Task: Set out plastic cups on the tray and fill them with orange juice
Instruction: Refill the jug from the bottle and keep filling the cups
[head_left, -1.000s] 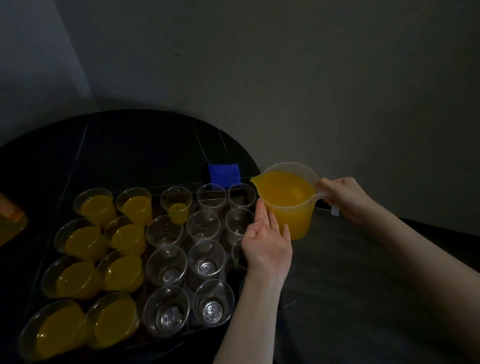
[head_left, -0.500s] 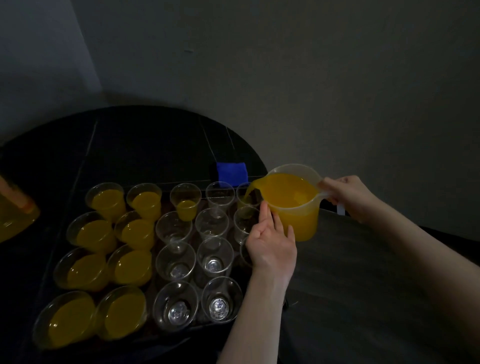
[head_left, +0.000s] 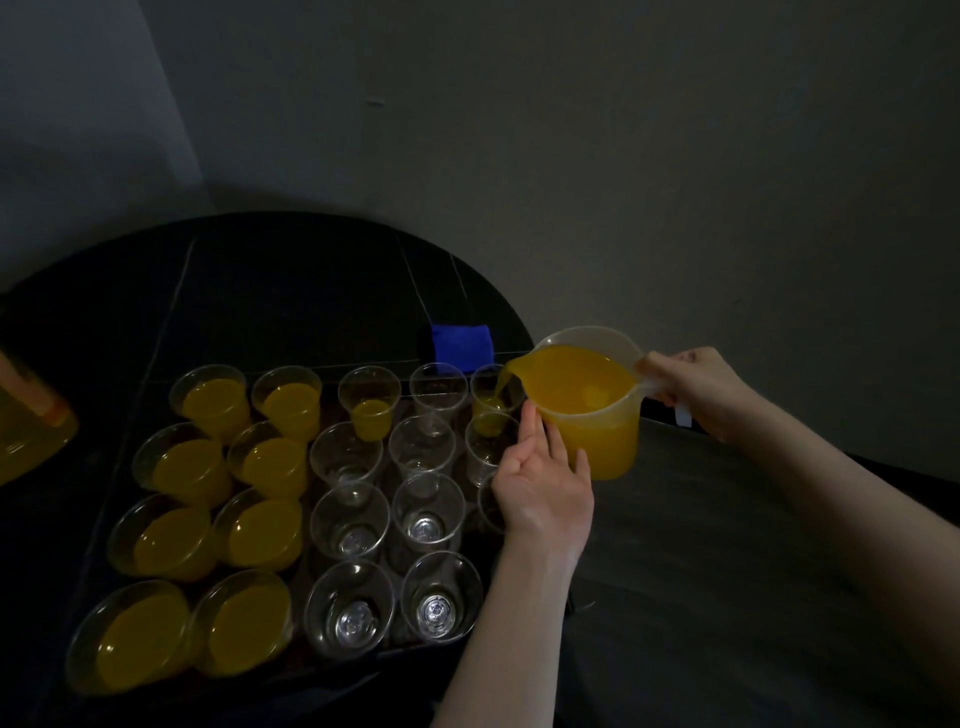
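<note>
Left hand (head_left: 545, 483) is resting open-fingered against the translucent plastic jug of orange juice (head_left: 587, 410); right hand (head_left: 696, 387) is gripping its handle. Juice is streaming from the tilted jug into the far-right clear plastic cup (head_left: 491, 402) on the dark tray (head_left: 395, 364), beyond it a blue cloth (head_left: 462, 345) lying on the surface.

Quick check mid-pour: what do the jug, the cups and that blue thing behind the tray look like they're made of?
Jug: likely translucent, frosted plastic; the juice glows through its cloudy wall.
Cups: clear, glossy thin plastic by the look; their ribbed bases show through and the rims catch light.
Blue thing: probably cloth or sponge; matte with soft edges, too dim to tell which.
</note>
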